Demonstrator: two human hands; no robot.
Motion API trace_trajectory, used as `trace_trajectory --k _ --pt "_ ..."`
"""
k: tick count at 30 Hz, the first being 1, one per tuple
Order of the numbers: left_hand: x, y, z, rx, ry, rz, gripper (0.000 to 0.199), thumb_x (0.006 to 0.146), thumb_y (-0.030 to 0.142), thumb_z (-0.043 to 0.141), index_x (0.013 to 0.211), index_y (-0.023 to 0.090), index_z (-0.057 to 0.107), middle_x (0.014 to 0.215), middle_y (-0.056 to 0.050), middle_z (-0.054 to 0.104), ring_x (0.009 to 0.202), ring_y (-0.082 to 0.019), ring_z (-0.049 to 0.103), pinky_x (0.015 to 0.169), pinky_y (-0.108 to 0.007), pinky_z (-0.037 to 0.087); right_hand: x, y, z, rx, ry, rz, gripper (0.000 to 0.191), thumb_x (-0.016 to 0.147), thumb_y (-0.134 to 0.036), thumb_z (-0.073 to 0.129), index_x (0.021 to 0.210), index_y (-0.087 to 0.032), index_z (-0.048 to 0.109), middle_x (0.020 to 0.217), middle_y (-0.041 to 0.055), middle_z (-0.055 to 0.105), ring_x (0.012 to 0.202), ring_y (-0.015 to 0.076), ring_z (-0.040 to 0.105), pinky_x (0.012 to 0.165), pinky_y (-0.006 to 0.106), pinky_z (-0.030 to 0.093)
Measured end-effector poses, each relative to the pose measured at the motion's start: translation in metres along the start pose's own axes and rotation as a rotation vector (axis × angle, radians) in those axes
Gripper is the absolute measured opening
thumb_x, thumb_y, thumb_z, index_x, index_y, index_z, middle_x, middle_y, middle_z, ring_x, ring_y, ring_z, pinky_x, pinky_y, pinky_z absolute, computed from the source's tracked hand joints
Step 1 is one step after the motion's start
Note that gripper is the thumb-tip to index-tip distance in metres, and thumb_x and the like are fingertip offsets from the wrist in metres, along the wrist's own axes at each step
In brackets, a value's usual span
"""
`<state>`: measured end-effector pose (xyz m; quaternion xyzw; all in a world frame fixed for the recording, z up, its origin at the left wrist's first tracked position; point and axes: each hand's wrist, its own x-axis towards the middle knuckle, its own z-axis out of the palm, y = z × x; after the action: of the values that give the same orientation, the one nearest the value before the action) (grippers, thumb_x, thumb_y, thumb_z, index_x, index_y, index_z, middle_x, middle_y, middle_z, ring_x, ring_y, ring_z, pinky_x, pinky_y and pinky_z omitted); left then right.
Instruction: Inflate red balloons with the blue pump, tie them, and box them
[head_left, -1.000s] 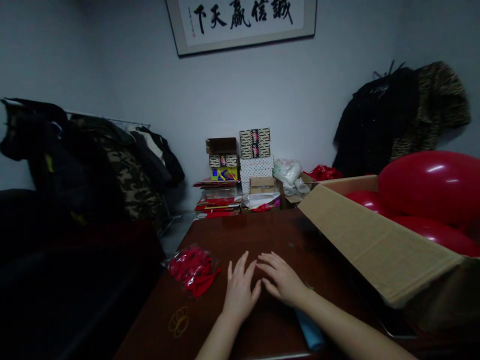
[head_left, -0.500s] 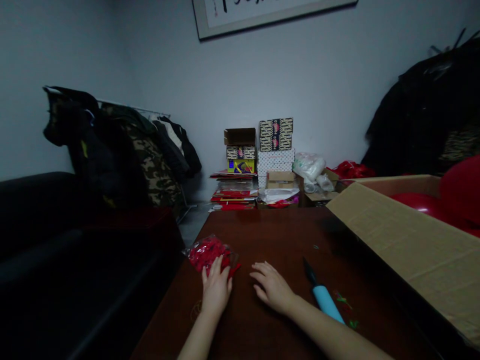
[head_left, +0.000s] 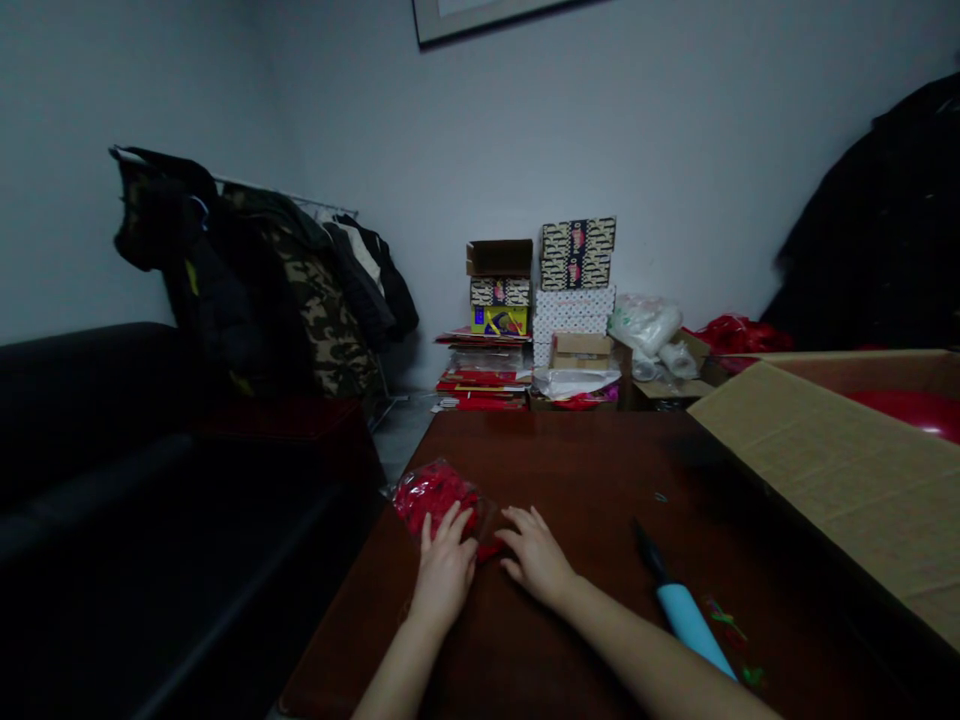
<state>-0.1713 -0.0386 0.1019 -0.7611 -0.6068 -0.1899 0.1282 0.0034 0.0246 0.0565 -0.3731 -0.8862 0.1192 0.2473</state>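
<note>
A clear plastic bag of red balloons (head_left: 431, 492) lies at the left edge of the brown table. My left hand (head_left: 444, 570) rests over the near side of this bag, fingers spread. A small loose red piece (head_left: 489, 550), probably a balloon, lies between my two hands. My right hand (head_left: 538, 560) is just right of that piece, fingers apart and slightly curled, the fingertips close to it. Whether they touch it I cannot tell. Farther right lies a light-blue hand pump (head_left: 694, 628) with a black nozzle.
An open cardboard box (head_left: 832, 480) with red balloons (head_left: 911, 408) stands along the right side. Green-and-red scraps (head_left: 726, 620) lie near the pump. Stacked boxes (head_left: 574, 310) are behind the table (head_left: 555, 450). A black sofa (head_left: 187, 560) and hanging coats (head_left: 300, 290) are at left.
My right hand has come nearer to the left hand and the loose red piece. The left hand stays at the bag. The whole view has shifted, moving the scene slightly right and up.
</note>
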Motion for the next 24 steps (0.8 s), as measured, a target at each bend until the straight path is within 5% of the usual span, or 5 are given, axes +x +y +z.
trace_trajectory --k 6,12,20,24 --pt "0.010 0.019 -0.011 -0.078 -0.004 0.141 0.017 0.080 0.017 0.049 0.074 0.023 0.064 0.129 -0.005 0.051 0.130 -0.024 0.031 0.107 -0.055 0.007 -0.025 -0.004 -0.013 0.048 -0.040 0.041 0.035 0.071 -0.030 0.064 0.105 -0.029 0.059 0.135 0.0039 0.042 0.129 0.0225 0.029 0.108 0.048 0.008" --pt "0.016 0.034 -0.003 -0.156 -0.072 0.182 0.016 0.078 0.017 0.051 0.079 0.024 0.065 0.124 -0.005 0.055 0.127 -0.025 0.035 0.107 -0.054 0.004 -0.033 -0.004 -0.008 0.098 -0.053 0.182 0.023 0.074 -0.037 0.061 0.096 -0.030 0.064 0.122 0.0011 0.053 0.121 0.0205 0.039 0.106 0.046 0.016" --pt "-0.005 0.004 0.031 -0.001 -0.113 0.050 0.026 0.071 0.019 0.060 0.095 0.026 0.066 0.144 -0.008 0.032 0.133 -0.028 0.022 0.106 -0.054 -0.002 -0.045 0.002 -0.016 0.110 -0.001 0.248 0.014 0.077 -0.025 0.053 0.079 -0.027 0.067 0.111 0.0002 0.059 0.117 0.0193 0.042 0.106 0.044 0.013" --pt "-0.009 -0.015 0.044 0.062 -0.132 0.027 0.024 0.077 0.020 0.054 0.095 0.026 0.068 0.144 -0.007 0.033 0.134 -0.028 0.020 0.106 -0.054 -0.003 -0.047 0.006 -0.027 0.106 0.020 0.240 0.013 0.076 -0.026 0.054 0.078 -0.027 0.067 0.107 -0.0006 0.060 0.116 0.0189 0.044 0.106 0.043 0.013"
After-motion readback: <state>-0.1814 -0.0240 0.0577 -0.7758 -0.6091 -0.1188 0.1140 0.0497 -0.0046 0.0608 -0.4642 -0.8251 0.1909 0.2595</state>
